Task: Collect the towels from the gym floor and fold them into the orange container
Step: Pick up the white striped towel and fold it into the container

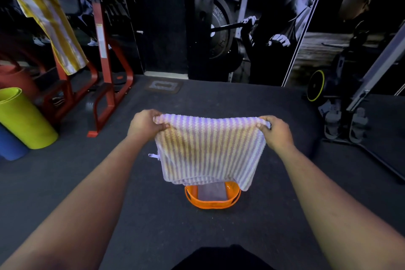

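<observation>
Gym floor point(153, 215), orange container point(212, 203) (w/ towel), 2 mats point(24, 120)

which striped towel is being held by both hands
The folded striped towel above the orange container; the other, yellow-striped towel hangs on the red rack, untouched.

The room is dim. The back wall point(162, 17) is almost black. The striped towel point(208, 147) is the brightest thing and looks a bit purple, with a warm glow in the middle. The floor point(65, 182) is dark grey with soft shadows. The wide lens bends the sides, so the arms look very big. Far things look soft and grainy.
</observation>
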### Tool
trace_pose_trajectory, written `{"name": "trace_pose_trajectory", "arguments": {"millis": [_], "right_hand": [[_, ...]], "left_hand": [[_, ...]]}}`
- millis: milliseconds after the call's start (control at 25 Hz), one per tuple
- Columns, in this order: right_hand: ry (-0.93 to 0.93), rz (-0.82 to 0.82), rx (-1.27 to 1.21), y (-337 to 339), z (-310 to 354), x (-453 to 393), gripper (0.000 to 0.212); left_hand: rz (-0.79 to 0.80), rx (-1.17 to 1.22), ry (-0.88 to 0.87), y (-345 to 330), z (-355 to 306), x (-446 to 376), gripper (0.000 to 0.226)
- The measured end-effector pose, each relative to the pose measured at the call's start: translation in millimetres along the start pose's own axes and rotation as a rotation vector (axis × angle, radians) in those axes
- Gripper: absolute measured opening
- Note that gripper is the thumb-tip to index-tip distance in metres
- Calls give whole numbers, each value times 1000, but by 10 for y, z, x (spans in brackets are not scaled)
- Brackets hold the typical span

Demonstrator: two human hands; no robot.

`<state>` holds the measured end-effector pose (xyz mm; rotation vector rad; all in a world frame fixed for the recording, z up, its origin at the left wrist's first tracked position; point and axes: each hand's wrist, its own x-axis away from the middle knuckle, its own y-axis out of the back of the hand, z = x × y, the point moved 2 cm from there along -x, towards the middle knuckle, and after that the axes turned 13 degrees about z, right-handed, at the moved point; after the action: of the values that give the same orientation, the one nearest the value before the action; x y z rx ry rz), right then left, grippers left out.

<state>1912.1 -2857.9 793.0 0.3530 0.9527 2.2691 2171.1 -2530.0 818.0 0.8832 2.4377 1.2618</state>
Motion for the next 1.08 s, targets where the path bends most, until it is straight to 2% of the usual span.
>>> {"name": "trace_pose_trajectory", "arguments": {"millis": [80, 200, 280, 320, 360, 400, 440, 480, 520, 560, 680, 760, 840, 880, 920, 960, 1080], "right_hand": [[-29, -3, 74, 27, -13, -28, 24], [4, -64, 73, 36, -17, -82, 23], [98, -143, -202, 88, 52, -60, 19], [168, -159, -478, 131, 110, -14, 19], [229, -108, -756, 157, 178, 41, 18], [267, 5, -884, 143, 192, 75, 20], [259, 159, -815, 90, 196, 131, 28], [210, 313, -639, -1, 176, 226, 38], [155, 384, -506, -118, 100, 289, 45], [110, 371, -494, -195, 20, 318, 46], [106, 271, -907, -228, 119, 373, 39], [65, 212, -1086, -147, 277, 325, 27], [28, 135, -1124, -25, 383, 249, 17], [12, 106, -1117, 28, 403, 219, 17], [-17, 116, -1098, 54, 362, 192, 21], [-62, 191, -1068, 55, 290, 195, 28], [-191, 690, -811, -202, -66, 366, 66]], "left_hand": [[-94, -91, 50, 18, -48, 34, 26], [-122, -54, 61, 7, -43, 28, 32], [-105, 243, -9, 30, -38, 46, 43], [-83, 512, -61, 41, -59, 83, 45], [-52, 759, -94, 44, -105, 130, 41], [-43, 919, -113, 53, -165, 171, 35], [-49, 988, -120, 64, -242, 200, 32], [-53, 1034, -125, 68, -327, 209, 32], [-60, 1073, -129, 86, -409, 197, 33], [-76, 1108, -116, 128, -475, 177, 33], [-110, 1272, -70, 333, -462, 100, 28], [100, 1242, -183, 329, -338, 129, 48], [367, 974, -126, 4, -123, 352, 79], [432, 882, -76, -173, -16, 456, 81], [427, 878, -30, -303, 50, 496, 76], [371, 937, 7, -384, 78, 489, 66], [182, 1169, 117, -354, 68, 414, 28]]}}
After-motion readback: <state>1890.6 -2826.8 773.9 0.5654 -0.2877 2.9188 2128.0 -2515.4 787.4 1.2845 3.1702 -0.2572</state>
